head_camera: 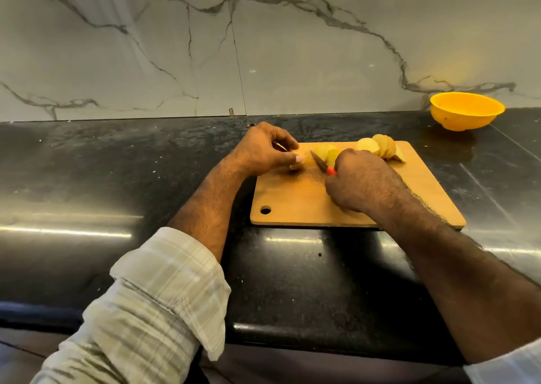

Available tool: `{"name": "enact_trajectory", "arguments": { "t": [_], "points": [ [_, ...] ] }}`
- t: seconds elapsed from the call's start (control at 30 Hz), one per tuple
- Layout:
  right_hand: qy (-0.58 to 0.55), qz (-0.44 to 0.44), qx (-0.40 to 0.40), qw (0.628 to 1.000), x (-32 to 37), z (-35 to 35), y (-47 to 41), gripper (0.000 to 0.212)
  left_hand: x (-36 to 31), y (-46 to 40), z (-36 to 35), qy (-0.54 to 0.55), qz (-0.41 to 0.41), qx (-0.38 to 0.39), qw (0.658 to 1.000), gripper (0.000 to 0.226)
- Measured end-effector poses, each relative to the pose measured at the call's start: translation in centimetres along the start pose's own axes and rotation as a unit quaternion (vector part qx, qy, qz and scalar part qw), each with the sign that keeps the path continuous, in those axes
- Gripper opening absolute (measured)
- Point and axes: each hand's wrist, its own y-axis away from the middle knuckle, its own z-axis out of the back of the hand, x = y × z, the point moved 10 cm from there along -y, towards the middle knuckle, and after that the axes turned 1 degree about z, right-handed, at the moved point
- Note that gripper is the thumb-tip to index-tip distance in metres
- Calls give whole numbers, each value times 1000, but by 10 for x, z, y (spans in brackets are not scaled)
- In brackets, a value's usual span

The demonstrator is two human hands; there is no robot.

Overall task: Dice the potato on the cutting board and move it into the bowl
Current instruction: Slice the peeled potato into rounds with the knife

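Curled at the board's far left edge, the left hand (265,149) pinches a small pale potato piece (297,163) between thumb and fingertips, pressing it down onto the wooden cutting board (295,199). Just to its right, the knife (320,161) lies with its blade angled toward the back left, its red handle wrapped in the fingers of the right hand (363,181), which closes tightly around it. Beyond the knuckles sit cut potato pieces (328,152), and further right a fanned row of potato slices (380,148) leans together near the board's back edge. Well apart at the far right, on the black counter (117,164), stands the yellow bowl (467,114); its inside cannot be seen.
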Motion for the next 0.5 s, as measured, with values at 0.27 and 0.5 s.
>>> {"name": "enact_trajectory", "arguments": {
  "t": [0.27,0.5],
  "points": [
    [-44,23,-38,998,10,-4,-2,34,5,6,-3,35,17,17,999,38],
    [-32,38,-29,998,15,-7,-2,35,10,11,-2,46,10,-26,999,42]
  ]
}}
